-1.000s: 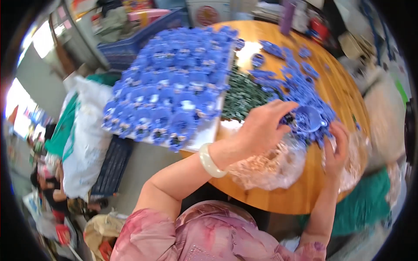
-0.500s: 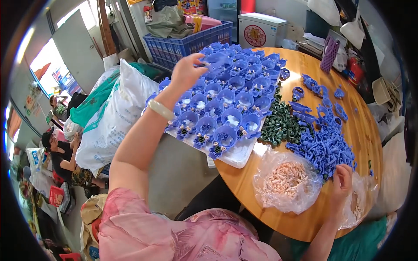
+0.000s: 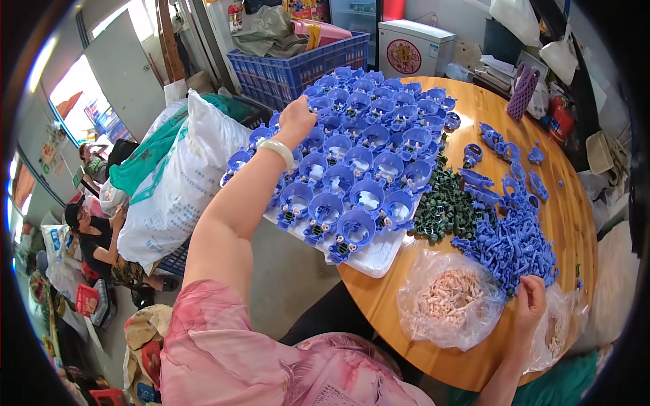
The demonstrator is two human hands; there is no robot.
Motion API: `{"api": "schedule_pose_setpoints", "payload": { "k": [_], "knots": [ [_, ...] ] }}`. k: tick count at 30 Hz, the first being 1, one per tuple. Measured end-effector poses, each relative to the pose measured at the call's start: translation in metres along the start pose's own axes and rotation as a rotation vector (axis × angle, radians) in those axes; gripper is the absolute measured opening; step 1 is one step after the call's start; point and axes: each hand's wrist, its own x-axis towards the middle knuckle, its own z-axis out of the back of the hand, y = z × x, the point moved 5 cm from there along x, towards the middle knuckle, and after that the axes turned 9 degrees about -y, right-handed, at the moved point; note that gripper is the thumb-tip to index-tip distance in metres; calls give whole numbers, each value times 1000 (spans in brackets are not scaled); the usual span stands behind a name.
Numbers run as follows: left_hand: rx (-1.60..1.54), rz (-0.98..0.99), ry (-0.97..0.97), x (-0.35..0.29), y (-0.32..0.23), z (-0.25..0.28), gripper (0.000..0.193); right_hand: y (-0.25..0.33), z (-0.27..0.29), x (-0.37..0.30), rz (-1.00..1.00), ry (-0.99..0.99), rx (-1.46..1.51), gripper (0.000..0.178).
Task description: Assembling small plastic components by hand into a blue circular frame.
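In the head view, at 11 o'clock from centre: left hand (image 3: pixel 296 123), reached over the left edge of the block of blue cup-shaped pieces (image 3: pixel 359 157). Back of hand toward camera, with fingers bent and tips largely hidden among the blue pieces. Cannot tell the exact finger opening or any object gripped. Worn on the left wrist: pale bangle (image 3: pixel 281 150).

At 12 to 1 o'clock, set close together in slanting rows: the cup-shaped pieces, with small pale and dark parts fitted at the sides. Beneath, with bare corner at 5 to 6 o'clock: white tray (image 3: pixel 380 258), overlapping the round wooden table (image 3: pixel 569 196).

At 4 o'clock: right hand (image 3: pixel 531 298), at the near edge of a heap of loose blue parts (image 3: pixel 511 247). Fingers curled, thumb side toward the heap. Cannot tell the gap between fingertips or any part held.

At 3 o'clock, between tray and blue heap: pile of dark green parts (image 3: pixel 443 210). At 4 o'clock, left of the right hand: open clear bag (image 3: pixel 420 326) containing pale pink parts (image 3: pixel 450 294). Just beside the right hand, on the side away from that bag: second clear bag (image 3: pixel 565 314). At 9 o'clock, well apart from the table: white sack (image 3: pixel 179 196).
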Motion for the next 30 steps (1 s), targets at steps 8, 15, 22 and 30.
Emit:
{"api": "schedule_pose_setpoints", "payload": {
  "k": [8,15,22,30],
  "knots": [
    [187,-42,62,-10,-16,3,38,10,-3,0,-17,13,-17,16],
    [216,-81,48,-13,-8,7,39,21,-5,-1,42,23,-12,17],
    [289,-248,12,-3,-24,6,35,14,9,-7,28,23,-36,16],
    [-179,-580,157,-46,-178,21,37,13,-3,7,-56,-23,-23,12]
  ]
}}
